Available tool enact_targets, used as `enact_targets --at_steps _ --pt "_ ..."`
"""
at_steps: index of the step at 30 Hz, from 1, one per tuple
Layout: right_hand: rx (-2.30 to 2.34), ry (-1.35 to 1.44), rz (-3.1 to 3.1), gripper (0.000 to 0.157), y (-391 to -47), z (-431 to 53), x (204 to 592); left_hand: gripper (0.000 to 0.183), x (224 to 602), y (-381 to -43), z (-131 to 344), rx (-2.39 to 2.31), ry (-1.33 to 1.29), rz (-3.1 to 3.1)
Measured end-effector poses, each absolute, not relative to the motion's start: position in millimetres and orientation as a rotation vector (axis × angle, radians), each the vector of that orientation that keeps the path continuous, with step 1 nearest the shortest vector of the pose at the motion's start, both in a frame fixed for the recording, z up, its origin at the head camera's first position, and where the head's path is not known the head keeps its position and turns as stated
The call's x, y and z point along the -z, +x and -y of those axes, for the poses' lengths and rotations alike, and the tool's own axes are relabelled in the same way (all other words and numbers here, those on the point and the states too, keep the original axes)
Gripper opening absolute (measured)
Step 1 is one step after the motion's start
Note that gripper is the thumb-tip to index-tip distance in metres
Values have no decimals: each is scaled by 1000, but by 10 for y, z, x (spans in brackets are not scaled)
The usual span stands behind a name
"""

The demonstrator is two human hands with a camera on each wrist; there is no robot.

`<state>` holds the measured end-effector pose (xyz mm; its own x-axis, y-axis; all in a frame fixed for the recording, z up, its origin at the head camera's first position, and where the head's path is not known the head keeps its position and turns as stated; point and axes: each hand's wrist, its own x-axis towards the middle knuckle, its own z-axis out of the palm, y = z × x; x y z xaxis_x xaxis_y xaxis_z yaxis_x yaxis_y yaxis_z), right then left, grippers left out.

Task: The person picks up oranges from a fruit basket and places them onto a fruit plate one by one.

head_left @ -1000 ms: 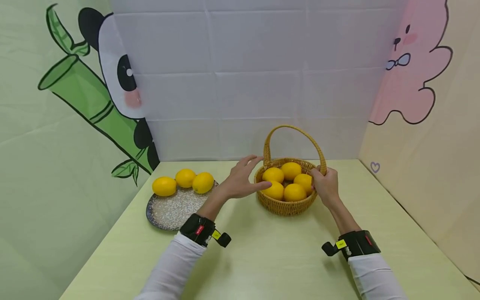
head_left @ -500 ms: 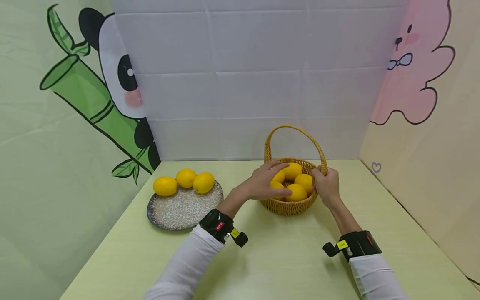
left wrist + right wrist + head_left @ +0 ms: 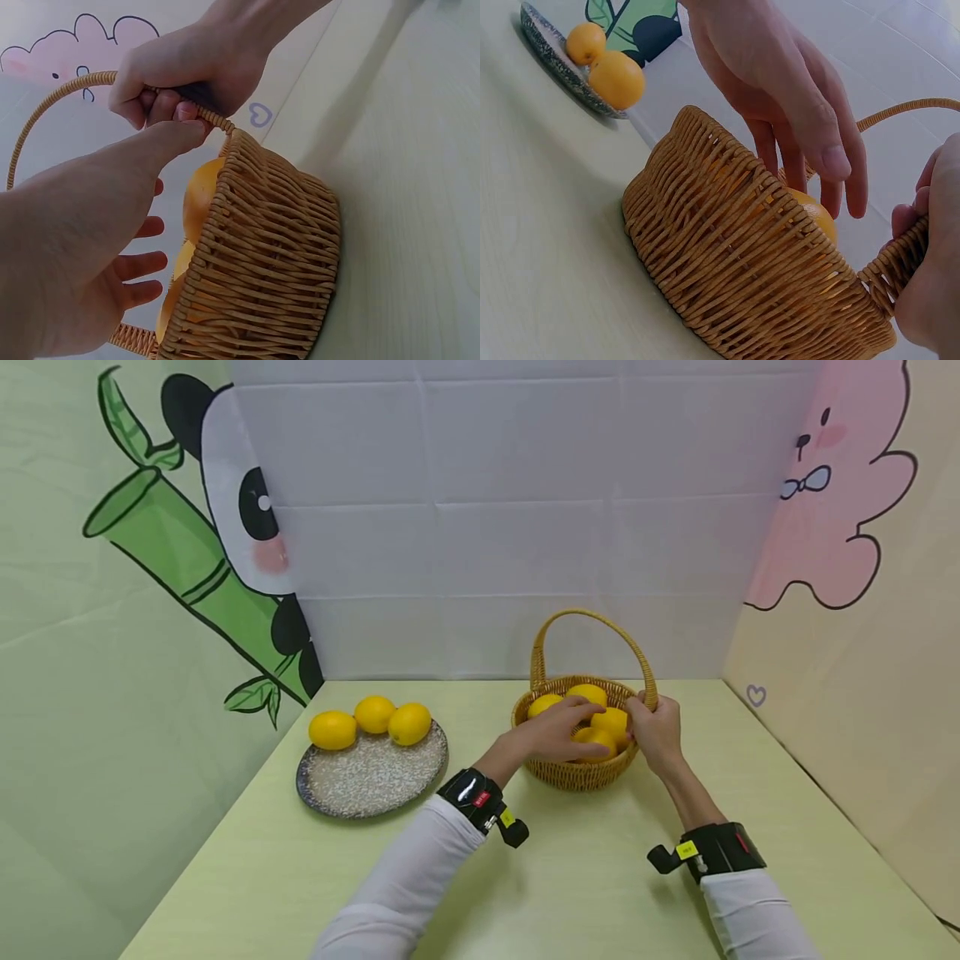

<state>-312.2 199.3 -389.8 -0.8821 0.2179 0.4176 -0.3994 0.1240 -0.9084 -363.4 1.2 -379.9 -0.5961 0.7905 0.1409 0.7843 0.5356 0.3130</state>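
A wicker basket (image 3: 573, 775) with a tall arched handle holds several yellow lemons (image 3: 588, 695). My right hand (image 3: 655, 733) grips the base of the handle on the basket's right side; its curled fingers show in the left wrist view. Over the basket's opening reaches my left hand (image 3: 555, 732), palm down, with fingers extended and apart above the lemons. In the right wrist view those left fingers (image 3: 821, 127) point down past the rim, near a lemon (image 3: 814, 214). Whether a fingertip touches fruit cannot be told. The left hand hides part of the lemons.
To the left lies a speckled oval plate (image 3: 375, 777) with a dark rim. Three lemons (image 3: 373, 715) sit along its back edge. A pale wall (image 3: 480, 527) stands right behind the table (image 3: 585, 877), with printed side walls left and right.
My left hand has moved right, from beside the basket's left rim to over the lemons inside. The right hand keeps its grip on the handle, and the basket stays in place.
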Motion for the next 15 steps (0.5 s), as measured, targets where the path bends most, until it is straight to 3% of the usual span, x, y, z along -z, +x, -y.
enact_targets --at_steps 15 --pt "-1801 188 1956 31 -3135 -2007 3905 62 3869 -3712 -210 -229 1307 -2752"
